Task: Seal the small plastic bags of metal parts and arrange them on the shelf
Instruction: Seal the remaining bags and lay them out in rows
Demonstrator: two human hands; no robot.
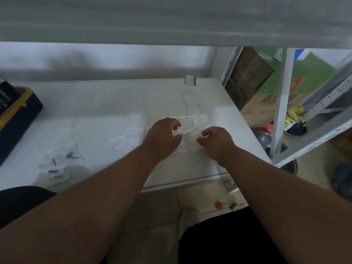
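A small clear plastic bag [189, 139] lies on the white shelf board [114, 103], between my two hands. My left hand [162, 138] pinches its left edge with curled fingers. My right hand [217, 141] pinches its right edge. More clear bags [194, 120] lie in a row just beyond the hands. Two flat bags [131, 137] lie to the left of my left hand. Near the front left, several bags with metal parts [57, 161] lie in a loose pile. The picture is blurred, so the held bag's contents cannot be made out.
A dark box with a yellow rim [17, 113] stands at the left edge of the board. An upper shelf [171, 20] hangs overhead. On the right are white metal rack posts [282, 103], a cardboard box [266, 105] and floor clutter. A small green-edged label [190, 80] sits at the back.
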